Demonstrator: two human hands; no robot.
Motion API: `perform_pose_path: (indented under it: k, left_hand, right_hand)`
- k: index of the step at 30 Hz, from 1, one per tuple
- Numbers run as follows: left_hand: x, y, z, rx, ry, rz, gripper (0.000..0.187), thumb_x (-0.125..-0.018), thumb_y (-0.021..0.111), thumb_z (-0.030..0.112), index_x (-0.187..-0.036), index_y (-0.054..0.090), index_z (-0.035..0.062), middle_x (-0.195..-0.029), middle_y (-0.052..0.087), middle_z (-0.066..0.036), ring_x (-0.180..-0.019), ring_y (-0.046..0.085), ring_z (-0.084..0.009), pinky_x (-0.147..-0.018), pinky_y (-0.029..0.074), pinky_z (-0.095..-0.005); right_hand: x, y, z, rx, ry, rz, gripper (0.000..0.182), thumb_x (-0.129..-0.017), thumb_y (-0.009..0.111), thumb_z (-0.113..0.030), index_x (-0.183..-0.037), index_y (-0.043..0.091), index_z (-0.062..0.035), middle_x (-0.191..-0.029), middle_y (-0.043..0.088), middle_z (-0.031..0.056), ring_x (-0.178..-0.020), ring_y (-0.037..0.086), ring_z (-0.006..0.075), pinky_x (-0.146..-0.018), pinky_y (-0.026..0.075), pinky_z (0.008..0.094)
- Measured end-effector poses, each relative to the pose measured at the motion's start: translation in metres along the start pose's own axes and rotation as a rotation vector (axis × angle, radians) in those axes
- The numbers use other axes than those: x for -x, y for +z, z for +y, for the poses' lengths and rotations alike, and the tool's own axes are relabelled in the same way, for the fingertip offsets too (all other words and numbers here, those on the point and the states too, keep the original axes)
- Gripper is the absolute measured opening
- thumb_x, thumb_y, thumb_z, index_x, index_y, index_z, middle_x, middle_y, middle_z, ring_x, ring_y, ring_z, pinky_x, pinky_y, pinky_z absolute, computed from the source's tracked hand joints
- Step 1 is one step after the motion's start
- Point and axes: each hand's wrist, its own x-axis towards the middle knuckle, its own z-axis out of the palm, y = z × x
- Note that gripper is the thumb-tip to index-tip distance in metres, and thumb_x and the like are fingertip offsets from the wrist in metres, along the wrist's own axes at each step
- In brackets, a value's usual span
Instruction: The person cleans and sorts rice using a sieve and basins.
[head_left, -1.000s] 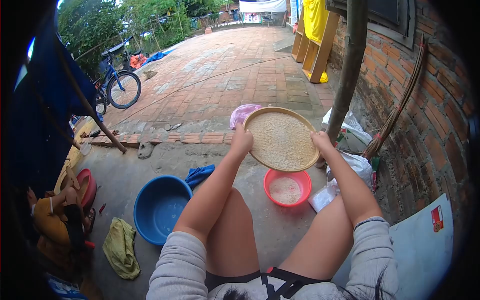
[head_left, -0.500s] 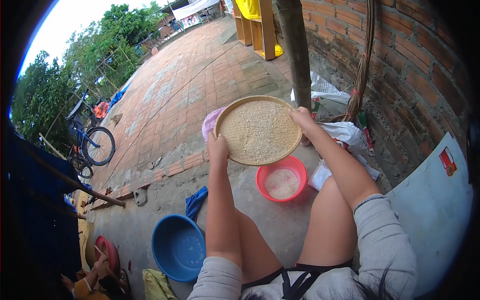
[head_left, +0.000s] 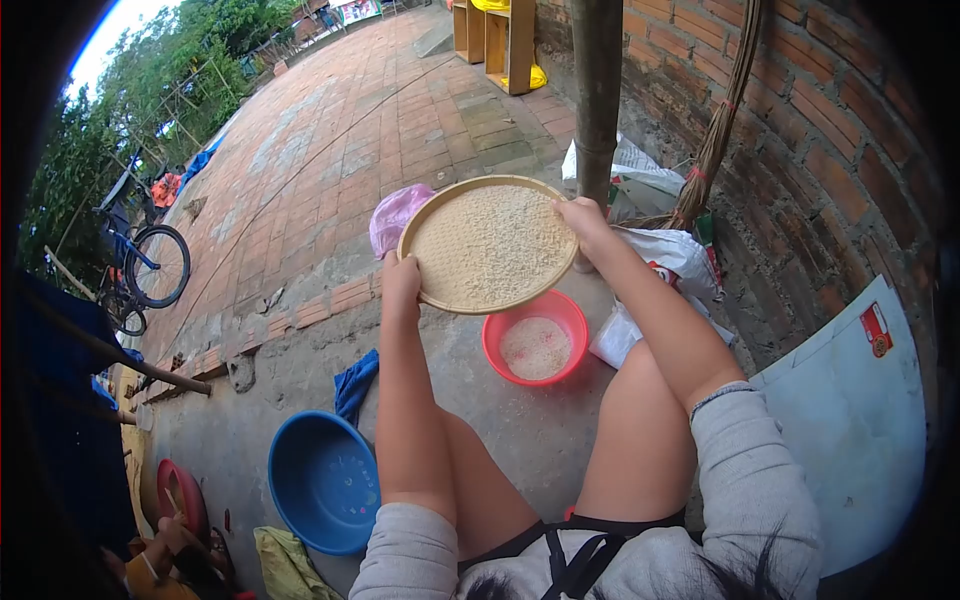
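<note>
A round woven winnowing tray (head_left: pixel 462 302) is held up between my two hands, its rim gripped on either side. Pale grain (head_left: pixel 490 240), which looks like rice, covers its bottom. My left hand (head_left: pixel 401 280) is closed on the near left rim; my right hand (head_left: pixel 583 222) is closed on the right rim. Partly beneath the tray stands a red plastic basin (head_left: pixel 573 345) on the ground, with some grain (head_left: pixel 535 348) in it. A pink plastic bag (head_left: pixel 397 215) shows behind the tray's left edge, partly hidden.
To my left are a blue basin (head_left: pixel 290 480), a blue cloth (head_left: pixel 354 385) and a yellowish sack (head_left: pixel 285 565). A post (head_left: pixel 598 100), white sacks (head_left: pixel 670 258) and a brick wall (head_left: pixel 800 130) stand right. Another person's hand (head_left: pixel 172 535) is near a red basin (head_left: pixel 197 510) at lower left.
The whole view has shifted, so the surroundings appear a little further left. In the tray, the grain's spread has changed, with coarser pale grains now toward the right. Both hands keep their hold.
</note>
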Motion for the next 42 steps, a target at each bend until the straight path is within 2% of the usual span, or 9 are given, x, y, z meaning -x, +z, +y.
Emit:
perform_pose_path:
  k: [5, 9, 17, 24, 26, 31, 35, 38, 42]
  left_hand:
    - [-0.002, -0.047, 0.016, 0.144, -0.091, -0.009, 0.025, -0.086, 0.041, 0.005, -0.107, 0.047, -0.0044, -0.088, 0.058, -0.014, -0.072, 0.059, -0.0196, -0.062, 0.049, -0.0313]
    - [-0.003, 0.002, -0.022, -0.244, 0.255, 0.17, 0.026, -0.085, 0.044, 0.012, -0.106, 0.045, -0.0046, -0.086, 0.056, -0.015, -0.069, 0.055, -0.0191, -0.058, 0.045, -0.0327]
    - [-0.014, -0.066, -0.004, 0.076, -0.067, 0.027, 0.023, -0.087, 0.041, 0.008, -0.105, 0.049, -0.004, -0.09, 0.058, -0.014, -0.064, 0.059, -0.0198, -0.053, 0.049, -0.0332]
    - [0.008, -0.004, -0.015, -0.484, 0.354, 0.26, 0.027, -0.086, 0.044, 0.013, -0.108, 0.044, -0.003, -0.088, 0.056, -0.015, -0.08, 0.057, -0.0226, -0.064, 0.046, -0.0367]
    - [0.012, -0.037, 0.007, -0.135, -0.077, 0.018, 0.027, -0.086, 0.044, 0.013, -0.108, 0.045, -0.0029, -0.087, 0.056, -0.015, -0.073, 0.058, -0.0217, -0.06, 0.046, -0.0351]
    - [-0.006, -0.06, -0.008, -0.068, 0.033, 0.097, 0.026, -0.086, 0.044, 0.013, -0.107, 0.045, -0.0029, -0.084, 0.056, -0.014, -0.062, 0.057, -0.0199, -0.05, 0.045, -0.033]
    - [0.018, 0.004, -0.016, -0.412, 0.291, 0.255, 0.022, -0.084, 0.043, 0.01, -0.102, 0.045, -0.002, -0.08, 0.055, -0.014, -0.056, 0.056, -0.0208, -0.043, 0.043, -0.0322]
    - [0.024, -0.033, 0.015, -0.238, -0.134, -0.001, 0.02, -0.083, 0.043, 0.008, -0.101, 0.045, -0.0024, -0.08, 0.055, -0.014, -0.058, 0.058, -0.0207, -0.043, 0.045, -0.0323]
    - [0.009, -0.07, 0.007, 0.04, -0.076, 0.066, 0.02, -0.082, 0.042, 0.005, -0.1, 0.046, -0.0033, -0.081, 0.055, -0.014, -0.061, 0.058, -0.0202, -0.049, 0.048, -0.0324]
  right_hand:
    - [0.042, 0.045, -0.006, 0.275, -0.278, -0.001, 0.024, -0.086, 0.056, -0.02, -0.093, 0.05, 0.0022, -0.083, 0.058, 0.0098, -0.07, 0.056, 0.0146, -0.061, 0.046, 0.0286]
    - [-0.022, -0.01, 0.016, 0.064, 0.05, -0.074, 0.027, -0.085, 0.056, -0.018, -0.092, 0.05, 0.0066, -0.084, 0.059, 0.016, -0.072, 0.062, 0.0217, -0.059, 0.052, 0.0357]
    - [0.068, 0.053, -0.018, 0.201, -0.191, -0.034, 0.029, -0.085, 0.055, -0.016, -0.099, 0.047, 0.0085, -0.083, 0.058, 0.0144, -0.075, 0.058, 0.0193, -0.063, 0.048, 0.033]
    - [0.0, -0.003, 0.013, -0.067, 0.192, -0.116, 0.028, -0.084, 0.056, -0.016, -0.098, 0.047, 0.0073, -0.089, 0.057, 0.0154, -0.075, 0.058, 0.0194, -0.062, 0.05, 0.0347]
    - [0.021, 0.022, 0.007, -0.007, 0.057, -0.069, 0.028, -0.084, 0.056, -0.015, -0.097, 0.046, 0.0074, -0.089, 0.057, 0.0158, -0.073, 0.059, 0.0202, -0.061, 0.051, 0.0352]
    - [0.05, 0.049, -0.005, 0.102, -0.166, -0.037, 0.026, -0.084, 0.056, -0.013, -0.098, 0.047, 0.0075, -0.089, 0.057, 0.0167, -0.073, 0.06, 0.0222, -0.06, 0.052, 0.0358]
    - [0.003, 0.0, 0.013, -0.019, 0.107, -0.091, 0.026, -0.084, 0.055, -0.012, -0.099, 0.046, 0.0069, -0.087, 0.057, 0.0152, -0.078, 0.06, 0.0213, -0.063, 0.05, 0.0355]
    - [-0.002, 0.012, 0.018, -0.046, 0.109, -0.119, 0.026, -0.084, 0.055, -0.012, -0.099, 0.046, 0.007, -0.086, 0.057, 0.015, -0.078, 0.06, 0.0208, -0.063, 0.05, 0.035]
    - [0.051, 0.066, 0.01, 0.24, -0.237, 0.072, 0.019, -0.087, 0.051, -0.011, -0.093, 0.052, 0.0068, -0.084, 0.061, 0.0167, -0.073, 0.062, 0.0227, -0.062, 0.052, 0.0365]
